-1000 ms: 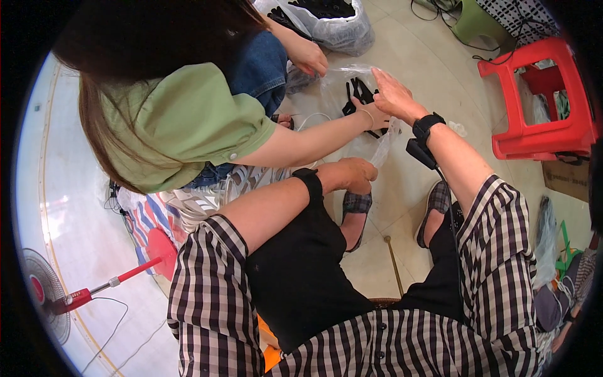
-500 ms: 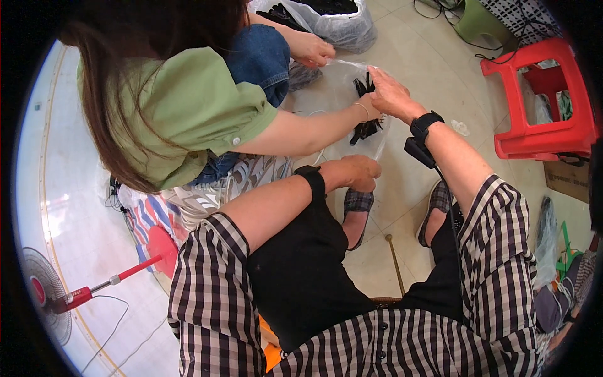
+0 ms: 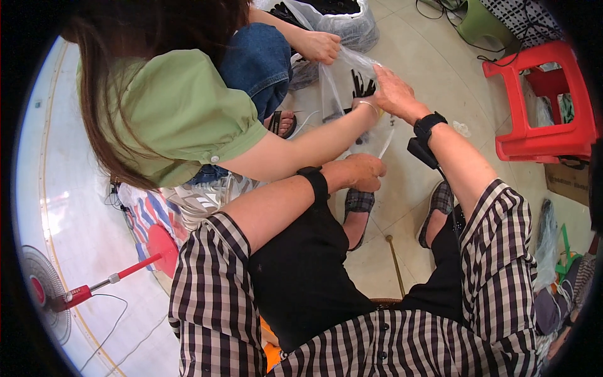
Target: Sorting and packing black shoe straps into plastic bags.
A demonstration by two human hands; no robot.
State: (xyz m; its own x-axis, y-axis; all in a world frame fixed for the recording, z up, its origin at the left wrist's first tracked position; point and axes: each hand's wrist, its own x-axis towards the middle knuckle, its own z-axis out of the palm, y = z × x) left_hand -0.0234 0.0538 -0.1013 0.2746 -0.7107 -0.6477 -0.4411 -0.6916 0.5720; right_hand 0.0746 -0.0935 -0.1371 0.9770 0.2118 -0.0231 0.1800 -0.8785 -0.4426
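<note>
A clear plastic bag [image 3: 339, 85] is stretched between my hands and a co-worker's hand. My left hand [image 3: 364, 171] pinches the bag's near rim, fingers closed. At the bag's far right edge, my right hand [image 3: 394, 92] grips the film between thumb and fingers. The co-worker's far hand [image 3: 319, 47] holds the bag's upper left rim. Their other hand, partly hidden by the film, reaches into the opening with a bunch of thin black strips [image 3: 362, 83]; I cannot make out exactly what they are.
A large translucent bag [image 3: 352, 25] of black pieces stands at the far side. The co-worker in a green top [image 3: 182, 116] crouches at the left. A red stool [image 3: 502, 119] and a green stool [image 3: 480, 28] are at the right; a fan [image 3: 47, 292] stands at the lower left.
The co-worker's far hand has lifted the bag's rim, which now opens wider. Their other hand has moved slightly left and deeper into the bag with the black strips. My hands have barely shifted.
</note>
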